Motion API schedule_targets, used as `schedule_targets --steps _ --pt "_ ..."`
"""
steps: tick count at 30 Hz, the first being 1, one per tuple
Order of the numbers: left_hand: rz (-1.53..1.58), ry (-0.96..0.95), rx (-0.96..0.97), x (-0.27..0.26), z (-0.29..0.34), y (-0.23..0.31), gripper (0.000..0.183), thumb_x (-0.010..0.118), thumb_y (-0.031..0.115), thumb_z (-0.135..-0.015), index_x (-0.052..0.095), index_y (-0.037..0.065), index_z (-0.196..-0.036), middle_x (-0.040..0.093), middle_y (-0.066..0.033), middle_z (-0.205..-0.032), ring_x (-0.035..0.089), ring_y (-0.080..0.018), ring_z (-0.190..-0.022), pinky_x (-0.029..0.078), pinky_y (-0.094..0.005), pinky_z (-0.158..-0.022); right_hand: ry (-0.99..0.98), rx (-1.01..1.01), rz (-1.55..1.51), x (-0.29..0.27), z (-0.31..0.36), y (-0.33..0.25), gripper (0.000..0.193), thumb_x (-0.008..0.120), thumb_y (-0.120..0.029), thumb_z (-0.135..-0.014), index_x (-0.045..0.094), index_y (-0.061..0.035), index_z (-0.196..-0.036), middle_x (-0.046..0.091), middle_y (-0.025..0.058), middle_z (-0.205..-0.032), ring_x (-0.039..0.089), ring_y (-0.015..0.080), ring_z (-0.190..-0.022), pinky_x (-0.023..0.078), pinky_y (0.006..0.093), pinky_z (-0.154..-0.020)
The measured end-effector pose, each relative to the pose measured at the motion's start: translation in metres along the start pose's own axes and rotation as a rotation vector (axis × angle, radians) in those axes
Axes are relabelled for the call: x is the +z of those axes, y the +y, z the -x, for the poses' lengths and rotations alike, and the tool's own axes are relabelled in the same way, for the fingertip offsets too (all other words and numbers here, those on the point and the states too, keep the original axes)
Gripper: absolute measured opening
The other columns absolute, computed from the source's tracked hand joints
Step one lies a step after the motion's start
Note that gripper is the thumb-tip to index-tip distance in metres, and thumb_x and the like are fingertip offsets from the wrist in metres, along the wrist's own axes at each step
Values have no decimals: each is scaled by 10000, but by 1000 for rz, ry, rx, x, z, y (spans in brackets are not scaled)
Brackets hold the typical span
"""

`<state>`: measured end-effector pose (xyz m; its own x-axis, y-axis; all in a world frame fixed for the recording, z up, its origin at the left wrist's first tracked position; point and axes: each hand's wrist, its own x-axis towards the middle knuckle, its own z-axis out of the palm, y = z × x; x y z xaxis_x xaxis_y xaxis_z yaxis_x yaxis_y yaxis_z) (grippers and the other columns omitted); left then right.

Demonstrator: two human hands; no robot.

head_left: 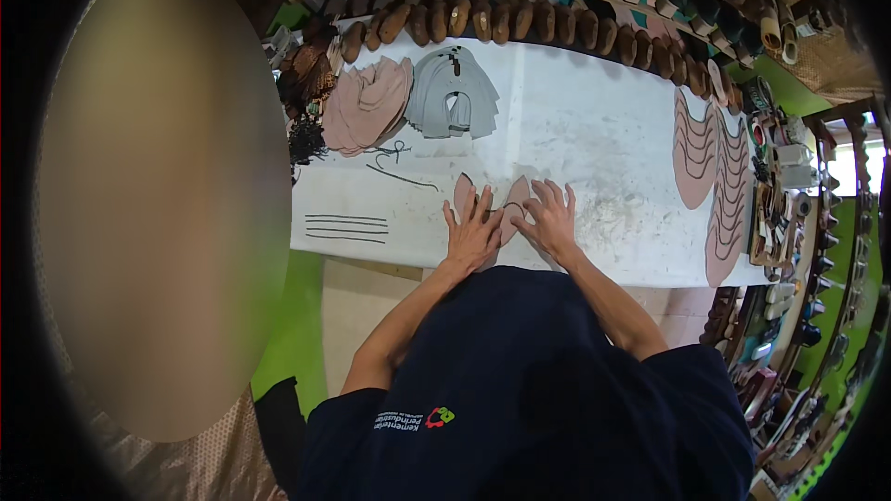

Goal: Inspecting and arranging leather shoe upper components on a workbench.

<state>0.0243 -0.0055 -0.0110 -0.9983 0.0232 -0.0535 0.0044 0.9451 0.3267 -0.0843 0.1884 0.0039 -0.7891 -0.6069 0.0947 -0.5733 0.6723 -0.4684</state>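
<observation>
Hands lie flat, side by side, on a pink leather piece (506, 209) that sits at the near edge of the white worktable (594, 130), straight ahead of the person. The left hand (471, 234) presses with its fingers spread on the piece's left lobe, whose rounded tip pokes out just beyond the fingertips. The right hand (549, 221) does the same on the right side, where another rounded tip shows between the two hands. Neither hand pinches or lifts anything; both are open, palms down, holding the leather against the table. The piece seems to run away from the person, its two lobes fanning outward, so its long axis points toward the far edge of the table. Both hands are equally near it, each covering its own half.

Left of the pink leather piece lie several thin dark strips (345, 227), well apart from it. Beyond the piece, toward the far left of the table, sit a stack of pink cut pieces (367, 107) and, beside that, a stack of grey cut pieces (453, 93). Right of the piece, further along the table, rows of pink wavy-edged pieces (710, 176) overlap. Brown shoe lasts (520, 20) line the far edge.
</observation>
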Motion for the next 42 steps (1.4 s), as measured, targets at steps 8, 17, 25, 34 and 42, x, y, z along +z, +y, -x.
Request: schedule_targets --steps 8,17,25,34,42 --pt "-7 8 -5 6 5 0 514 610 363 -1011 564 259 -1512 163 -119 -1763 105 -371 -1624 82 -829 -1130 -60 -35 -43 3 -12 7 181 756 -273 -896 781 -102 -947 583 81 -1449 399 329 -1484 166 622 -1252" --pt "0 44 -8 11 8 1 556 654 319 -982 532 258 -1521 172 -119 -1762 109 -380 -1624 88 -824 -1138 -91 -199 109 1 -57 19 169 726 -292 -920 779 -132 -907 546 77 -1470 352 329 -1503 157 652 -1245" --pt "60 54 -31 1 1 6 477 687 289 -938 594 258 -1405 142 -123 -1770 110 -375 -1626 93 -822 -1143 -131 -168 100 6 -60 19 173 709 -285 -928 777 -129 -897 559 74 -1457 356 331 -1501 147 665 -1242" --pt "18 0 -16 -2 -4 0 524 738 335 -889 618 272 -1395 127 -120 -1775 86 -381 -1627 98 -819 -1141 -110 -126 52 4 -58 17 172 706 -268 -921 771 -113 -882 584 90 -1429 381 341 -1486 144 674 -1242" --pt "-1 -64 3 -10 -13 -1 544 752 354 -868 612 276 -1388 146 -120 -1770 102 -389 -1622 113 -812 -1145 -116 -167 75 6 -64 16 185 702 -279 -935 788 -118 -913 587 78 -1423 378 327 -1490 130 672 -1242"
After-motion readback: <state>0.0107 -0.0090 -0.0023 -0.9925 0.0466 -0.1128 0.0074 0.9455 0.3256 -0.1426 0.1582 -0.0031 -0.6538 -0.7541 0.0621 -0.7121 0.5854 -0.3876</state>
